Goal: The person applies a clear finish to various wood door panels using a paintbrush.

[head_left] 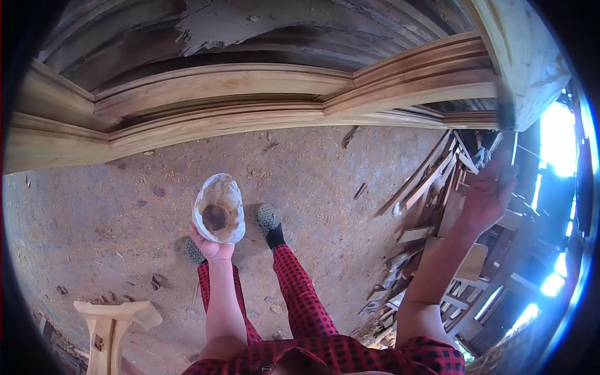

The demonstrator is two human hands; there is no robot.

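My left hand (214, 247) is closed on the lower edge of a cut-open white plastic container (235, 229), held over the floor. A brown liquid (214, 217) lies in its bottom, and brownish stains mark the inner wall. Off to the right, my right hand (490, 192) is raised, its fingers closed round a paintbrush (506, 112) smeared by motion. The brush's dark end overlaps the right end of a moulded wooden frame (225, 84) in this view. That frame spans the top of the view, bare and light brown.
Wood offcuts (431, 181) are piled at the right, with more boards (459, 269) behind my right arm. A pale wooden piece (115, 315) stands at the lower left. Shavings dot the dirt floor (300, 169). Bright light comes through gaps at the far right.
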